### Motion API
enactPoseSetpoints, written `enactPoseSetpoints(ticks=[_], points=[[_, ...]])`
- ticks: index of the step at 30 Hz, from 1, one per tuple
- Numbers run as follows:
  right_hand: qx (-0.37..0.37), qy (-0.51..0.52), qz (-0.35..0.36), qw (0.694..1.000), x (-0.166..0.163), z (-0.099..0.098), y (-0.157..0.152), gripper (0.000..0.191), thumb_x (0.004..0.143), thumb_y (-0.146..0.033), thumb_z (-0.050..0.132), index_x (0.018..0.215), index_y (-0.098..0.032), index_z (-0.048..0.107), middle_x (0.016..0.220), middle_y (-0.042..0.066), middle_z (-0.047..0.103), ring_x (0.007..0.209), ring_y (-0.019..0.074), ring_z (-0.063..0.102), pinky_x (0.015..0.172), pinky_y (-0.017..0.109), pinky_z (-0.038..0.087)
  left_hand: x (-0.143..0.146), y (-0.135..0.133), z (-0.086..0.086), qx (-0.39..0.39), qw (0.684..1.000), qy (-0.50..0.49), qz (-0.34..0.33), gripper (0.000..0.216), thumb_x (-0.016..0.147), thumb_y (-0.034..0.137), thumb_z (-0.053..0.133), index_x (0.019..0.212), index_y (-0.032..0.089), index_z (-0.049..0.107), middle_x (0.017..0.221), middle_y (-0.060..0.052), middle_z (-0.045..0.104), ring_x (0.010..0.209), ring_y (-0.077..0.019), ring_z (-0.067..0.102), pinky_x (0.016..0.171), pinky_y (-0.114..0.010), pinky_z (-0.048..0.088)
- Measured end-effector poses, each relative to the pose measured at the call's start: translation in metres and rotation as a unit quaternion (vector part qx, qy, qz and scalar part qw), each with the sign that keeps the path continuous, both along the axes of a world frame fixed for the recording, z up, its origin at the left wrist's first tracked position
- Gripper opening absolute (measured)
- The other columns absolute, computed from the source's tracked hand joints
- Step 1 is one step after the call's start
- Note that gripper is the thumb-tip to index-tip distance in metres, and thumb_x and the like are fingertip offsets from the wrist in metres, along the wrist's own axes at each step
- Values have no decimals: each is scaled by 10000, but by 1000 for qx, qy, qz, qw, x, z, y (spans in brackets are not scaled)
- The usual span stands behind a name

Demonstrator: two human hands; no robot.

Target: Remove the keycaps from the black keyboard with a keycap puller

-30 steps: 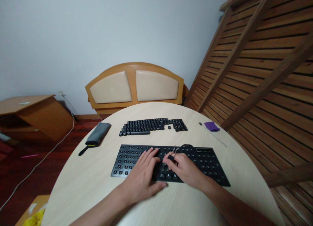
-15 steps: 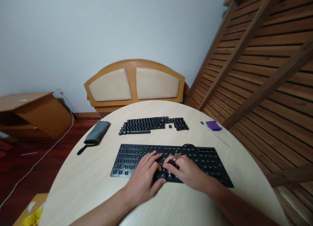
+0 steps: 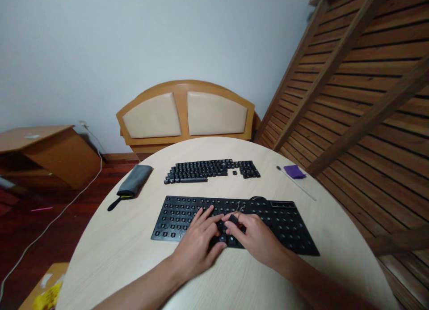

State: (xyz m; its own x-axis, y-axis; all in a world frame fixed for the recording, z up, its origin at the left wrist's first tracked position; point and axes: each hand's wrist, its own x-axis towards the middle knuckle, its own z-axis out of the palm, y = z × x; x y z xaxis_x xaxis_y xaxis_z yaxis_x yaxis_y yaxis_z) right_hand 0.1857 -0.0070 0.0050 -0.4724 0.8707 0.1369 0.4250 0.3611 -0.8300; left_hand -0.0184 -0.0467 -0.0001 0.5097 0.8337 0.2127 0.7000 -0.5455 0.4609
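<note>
I have both hands on the stripped keyboard [image 3: 234,222], which lies near the front of the desk [image 3: 110,256]. My left hand [image 3: 197,243] lies flat and open on it and holds nothing. My right hand [image 3: 254,236] pinches 1 black keycap [image 3: 233,219] between thumb and fingers. If the keycap sits crooked on its stem, pressing may jam it or make it slip away.

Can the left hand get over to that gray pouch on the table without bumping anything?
Probably yes. The left hand rests on the keyboard, and the gray pouch lies farther away and to the left near the table edge. Only bare tabletop shows between them, though it would be a stretch.
</note>
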Motion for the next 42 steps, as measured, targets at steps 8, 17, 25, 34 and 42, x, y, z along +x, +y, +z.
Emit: enactPoseSetpoints(ticks=[8,17,25,34,42], points=[[-98,88,-17,991,-2,-5,5,320,943,-463,549,961,-165,662,753,50,747,703,181,722,623,248,540,-2,1,2,0,1000,1,-13,115,934,290,561,1013,207,566,1399,-105,561,1440,-320,327,1173,-652,240],[-111,108,-4,988,-3,-1,5,305,931,-452,569,950,-161,659,753,51,743,699,183,717,656,270,563,-3,1,1,0,1000,8,-14,118,948,305,547,1020,214,566,1409,-90,555,1449,-311,319,1183,-629,232],[-124,153,-30,980,-3,-1,9,418,894,-560,574,926,-150,650,710,49,722,668,180,704,646,281,565,-4,2,5,-16,1000,-23,-14,100,965,305,524,1028,227,527,1319,-79,615,1431,-291,359,1184,-619,227],[-129,193,-88,969,-2,-2,15,486,838,-636,595,909,-159,655,728,62,722,698,192,707,662,298,574,-4,6,1,5,993,-113,35,75,940,281,558,992,233,530,1044,-80,658,1121,-263,582,1000,-501,470],[-93,186,-108,972,11,-5,23,493,860,-628,569,926,-148,664,746,70,720,717,199,709,697,312,579,-9,29,21,56,993,-84,59,114,947,249,544,1038,231,611,1016,-51,680,992,-225,606,897,-434,512]])
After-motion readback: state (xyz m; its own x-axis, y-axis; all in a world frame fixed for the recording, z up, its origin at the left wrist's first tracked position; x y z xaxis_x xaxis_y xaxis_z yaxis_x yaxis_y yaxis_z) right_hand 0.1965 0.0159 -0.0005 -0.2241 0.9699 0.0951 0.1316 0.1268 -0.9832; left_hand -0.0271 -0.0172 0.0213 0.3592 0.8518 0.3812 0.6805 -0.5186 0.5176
